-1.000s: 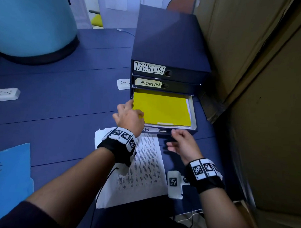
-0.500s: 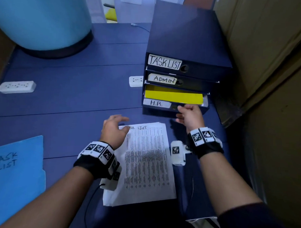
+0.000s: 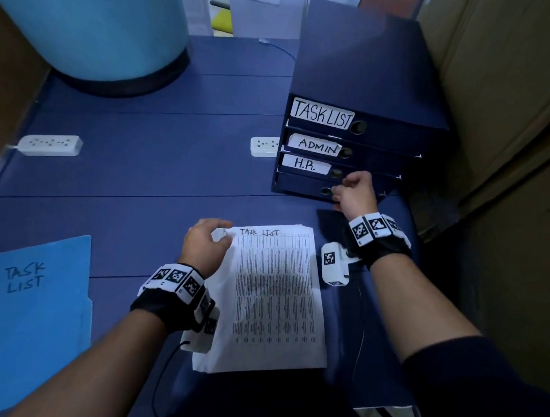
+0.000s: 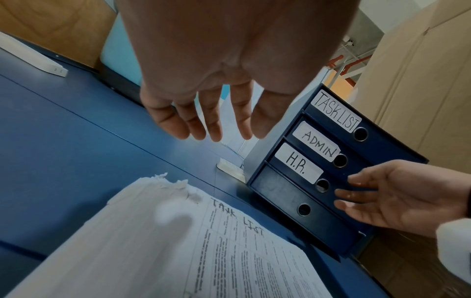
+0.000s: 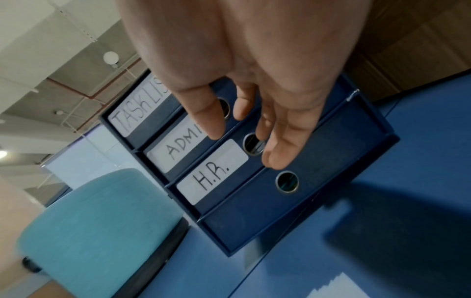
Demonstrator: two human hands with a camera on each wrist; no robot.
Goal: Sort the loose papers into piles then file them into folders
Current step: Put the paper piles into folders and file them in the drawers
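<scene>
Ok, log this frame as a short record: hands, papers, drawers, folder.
left hand: open, over top left corner of white printed paper stack headed TASK LIST
right hand: open, fingers at dark blue drawer unit
drawers: all shut; TASK LIST, ADMIN, H.R., lowest unlabelled
light blue folder: marked TASK LIST, far left on blue table

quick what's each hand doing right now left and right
Left hand: open, fingers relaxed over the top corner of the paper stack, holding nothing.
Right hand: open, straight fingers at the H.R. drawer front, holding nothing.
</scene>
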